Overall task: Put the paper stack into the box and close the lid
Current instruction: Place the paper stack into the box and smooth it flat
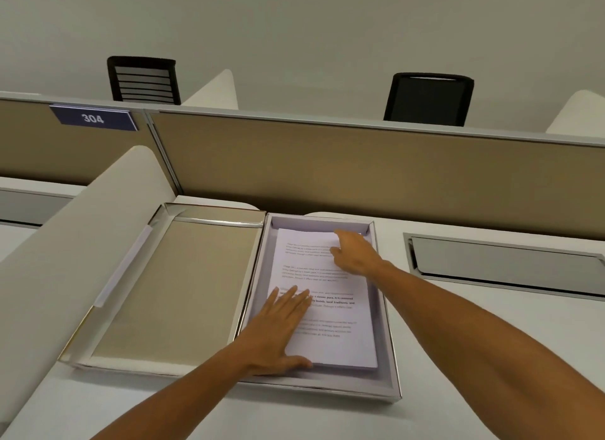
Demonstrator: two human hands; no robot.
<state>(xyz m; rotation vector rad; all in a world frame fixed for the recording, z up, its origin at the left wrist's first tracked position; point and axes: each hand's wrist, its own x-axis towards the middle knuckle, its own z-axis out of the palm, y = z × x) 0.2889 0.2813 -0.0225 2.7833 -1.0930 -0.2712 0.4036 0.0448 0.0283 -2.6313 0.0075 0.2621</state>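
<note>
White desk (458, 358), open shallow white cardboard box (389, 348) with beige-lined lid (170, 285) flat beside it, printed white paper stack (337, 341) inside box, left hand (281, 328) flat, unclenched on stack, right hand (353, 253) loosely open, fingertips touching far corner

head view — forward and down, close over the desk (458, 308)

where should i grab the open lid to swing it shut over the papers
Take the lid by its far-left long edge, coming from the left with the left hand. It lies flat, inside up, apparently joined to the box along the middle, so that free edge probably gives the most leverage. Lift both hands off the paper stack first.
</note>
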